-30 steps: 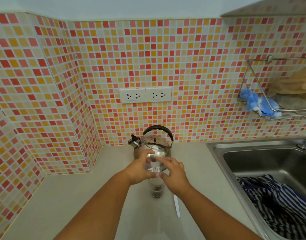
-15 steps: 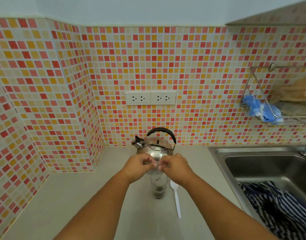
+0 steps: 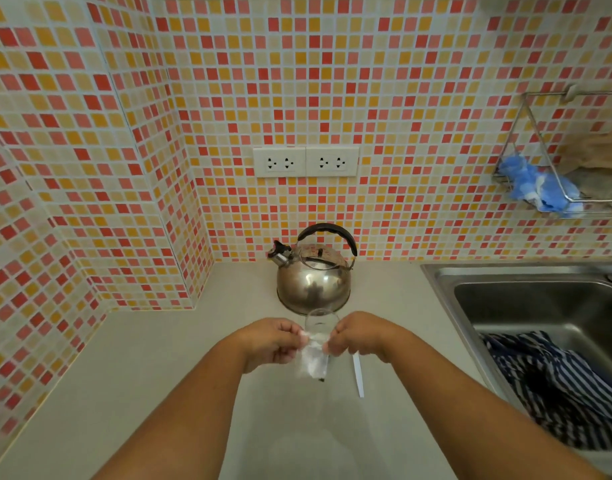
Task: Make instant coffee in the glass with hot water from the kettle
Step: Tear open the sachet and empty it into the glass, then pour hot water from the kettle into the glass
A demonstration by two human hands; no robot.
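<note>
A clear glass (image 3: 321,320) stands on the counter in front of a steel kettle (image 3: 313,280) with a black handle. My left hand (image 3: 275,339) and my right hand (image 3: 358,336) pinch the two top corners of a small clear plastic packet (image 3: 311,360) held just above and in front of the glass. The packet hangs down and hides most of the glass; a few dark coffee grains show at its lower edge. A white plastic spoon (image 3: 358,375) lies on the counter just right of the glass, partly under my right hand.
A steel sink (image 3: 526,306) at the right holds a striped dark cloth (image 3: 557,382). A wire rack (image 3: 554,168) on the tiled wall carries blue cloths. Two white wall sockets (image 3: 306,161) sit above the kettle. Tiled walls close the left corner.
My hands have drawn apart and come a little toward me, stretching the packet open between them. The view has shifted, so the kettle shows whole behind the glass.
</note>
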